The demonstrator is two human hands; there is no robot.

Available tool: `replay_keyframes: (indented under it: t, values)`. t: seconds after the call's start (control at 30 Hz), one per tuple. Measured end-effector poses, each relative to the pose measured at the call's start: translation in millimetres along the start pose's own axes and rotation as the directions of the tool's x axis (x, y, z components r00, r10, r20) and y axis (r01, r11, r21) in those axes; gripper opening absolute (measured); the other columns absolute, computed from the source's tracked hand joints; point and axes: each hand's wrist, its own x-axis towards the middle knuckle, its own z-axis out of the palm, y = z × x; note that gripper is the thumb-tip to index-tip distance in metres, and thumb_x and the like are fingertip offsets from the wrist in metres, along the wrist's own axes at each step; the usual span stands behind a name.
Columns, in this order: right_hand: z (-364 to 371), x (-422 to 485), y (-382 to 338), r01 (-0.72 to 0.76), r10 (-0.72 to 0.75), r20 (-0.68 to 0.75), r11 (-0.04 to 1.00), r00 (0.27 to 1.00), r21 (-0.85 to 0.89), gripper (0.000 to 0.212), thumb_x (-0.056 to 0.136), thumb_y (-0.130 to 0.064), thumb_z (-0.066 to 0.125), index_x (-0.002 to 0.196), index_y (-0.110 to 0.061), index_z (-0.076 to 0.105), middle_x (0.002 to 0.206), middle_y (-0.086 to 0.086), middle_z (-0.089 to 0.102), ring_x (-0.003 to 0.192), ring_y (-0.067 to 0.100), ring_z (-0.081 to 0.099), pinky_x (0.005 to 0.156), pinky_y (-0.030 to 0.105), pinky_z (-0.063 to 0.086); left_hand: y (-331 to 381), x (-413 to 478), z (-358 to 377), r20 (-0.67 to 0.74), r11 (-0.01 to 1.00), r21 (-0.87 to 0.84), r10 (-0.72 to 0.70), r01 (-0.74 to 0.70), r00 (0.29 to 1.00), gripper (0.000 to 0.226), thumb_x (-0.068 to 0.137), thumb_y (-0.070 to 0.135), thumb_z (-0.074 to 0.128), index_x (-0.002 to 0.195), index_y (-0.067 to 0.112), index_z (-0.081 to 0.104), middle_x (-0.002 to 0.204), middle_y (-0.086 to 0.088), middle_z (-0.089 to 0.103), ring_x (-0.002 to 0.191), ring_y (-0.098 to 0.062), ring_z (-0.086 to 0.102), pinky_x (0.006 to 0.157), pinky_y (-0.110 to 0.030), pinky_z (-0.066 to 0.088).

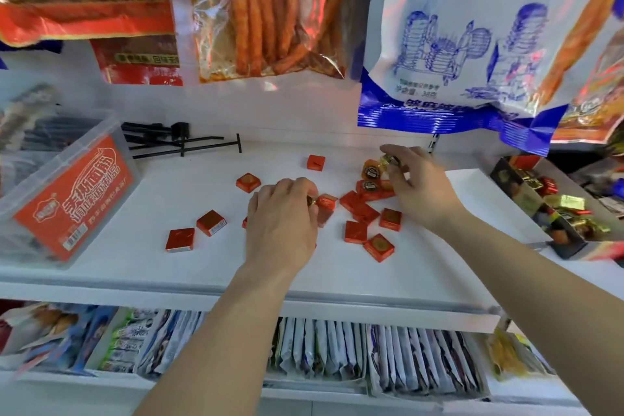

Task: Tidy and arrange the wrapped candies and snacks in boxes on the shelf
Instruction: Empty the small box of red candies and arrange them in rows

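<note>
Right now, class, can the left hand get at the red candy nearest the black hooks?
Probably yes: the red candy lies uncovered beside the left hand, though its fingers pinch a gold sweet.

Quick rundown: the shelf (135, 267) has square candies (211, 222) scattered across its middle. Most are bunched toward the right, with a few strays out left and one further back. A plastic tub (67, 186) sits at the left end, and some display hooks (182, 142) lie behind it to its right, by the back wall. An open box (513, 186) of sweets is at the right end. Snack bags (270, 10) hang above it all, and packets (337, 351) stand in rows on the lower shelf (304, 393) underneath. The left hand (283, 219) is over mid-scatter pinching a small candy (311, 201). The right hand (418, 186) is over the bunch, holding a twist candy (388, 159).
</note>
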Motion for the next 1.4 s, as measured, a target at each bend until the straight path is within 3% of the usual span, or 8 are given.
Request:
replay_keyframes:
  t: [0.33,0.53,0.83,0.93,1.07,1.27,1.33,1.4]
  values:
    - [13.6,30.2,-13.8,0.020,-0.026,0.172,0.999,0.985,0.032,0.035,0.099,-0.033,0.055,0.133,-0.031,0.049,0.135,-0.001,0.058,0.114,0.019,0.057,0.097,0.030,0.046,18.6,6.5,-12.0,-0.121,0.979,-0.203,-0.041,0.016,0.992,0.030,0.102,0.022,0.049,0.132,0.023,0.056,0.139,-0.002,0.043,0.095,-0.018,0.064,0.082,-0.021,0.050]
    - [-8.5,18.3,-2.3,0.016,-0.028,0.070,0.987,0.997,0.157,0.036,0.095,-0.020,0.065,0.128,-0.028,0.056,0.123,-0.013,0.056,0.113,0.008,0.053,0.090,0.018,0.040,41.3,17.3,-8.6,-0.006,0.946,-0.307,-0.110,0.102,0.994,0.019,0.104,0.028,0.040,0.115,0.020,0.053,0.115,-0.002,0.057,0.093,-0.013,0.058,0.081,-0.024,0.052]
    - [-74.2,-58.5,53.7,0.040,-0.044,0.011,0.973,0.999,0.225,0.031,0.093,-0.027,0.068,0.118,-0.041,0.059,0.126,-0.018,0.057,0.101,0.006,0.063,0.077,0.018,0.053,82.8,52.3,18.3,0.269,0.991,0.131,-0.005,-0.031,0.963,0.059,0.090,0.061,0.055,0.139,0.029,0.046,0.139,-0.004,0.048,0.127,-0.026,0.050,0.095,-0.042,0.052]
    - [-83.8,-82.9,73.8,-0.018,0.012,0.020,0.950,1.000,0.311,0.031,0.093,-0.025,0.067,0.118,-0.042,0.060,0.113,-0.023,0.058,0.083,0.013,0.070,0.059,0.039,0.061,90.3,52.7,14.4,0.265,0.984,0.172,-0.009,-0.038,0.964,0.057,0.091,0.058,0.056,0.138,0.027,0.050,0.137,-0.004,0.050,0.124,-0.024,0.053,0.096,-0.040,0.052]
    - [-104.8,-96.1,92.1,-0.009,0.029,-0.072,0.962,0.997,0.272,0.031,0.092,-0.027,0.067,0.120,-0.039,0.060,0.106,-0.021,0.063,0.071,0.014,0.069,0.066,0.038,0.060,108.6,35.9,-0.4,0.106,0.996,0.082,0.035,-0.044,0.994,0.057,0.092,0.061,0.051,0.136,0.025,0.050,0.138,0.001,0.051,0.126,-0.020,0.050,0.094,-0.037,0.051]
    - [-160.4,-90.4,130.4,-0.032,0.085,-0.313,0.985,0.946,0.169,0.030,0.096,-0.021,0.062,0.121,-0.036,0.058,0.064,-0.020,0.059,0.042,0.010,0.049,0.040,0.016,0.033,166.2,3.5,11.2,0.136,0.956,-0.249,0.191,-0.153,0.972,0.043,0.086,0.058,0.062,0.113,0.025,0.064,0.106,0.004,0.057,0.101,-0.018,0.056,0.084,-0.037,0.050]
    - [-165.5,-78.9,144.0,-0.063,0.073,-0.243,0.997,0.967,0.051,0.035,0.098,-0.022,0.059,0.132,-0.028,0.056,0.075,-0.012,0.065,0.048,0.003,0.050,0.045,0.013,0.034,186.0,5.4,18.6,0.159,0.949,-0.288,0.182,-0.131,0.970,0.043,0.086,0.059,0.062,0.115,0.026,0.063,0.107,0.006,0.055,0.102,-0.016,0.055,0.083,-0.035,0.049]
    - [-166.6,-67.7,158.5,-0.097,0.087,-0.104,0.990,0.991,-0.099,0.044,0.100,-0.030,0.054,0.144,-0.026,0.049,0.117,-0.001,0.068,0.091,0.011,0.065,0.074,0.023,0.049,205.4,10.9,26.6,0.192,0.942,-0.320,0.166,-0.098,0.967,0.042,0.088,0.057,0.061,0.117,0.027,0.061,0.108,0.005,0.052,0.104,-0.016,0.054,0.084,-0.034,0.047]
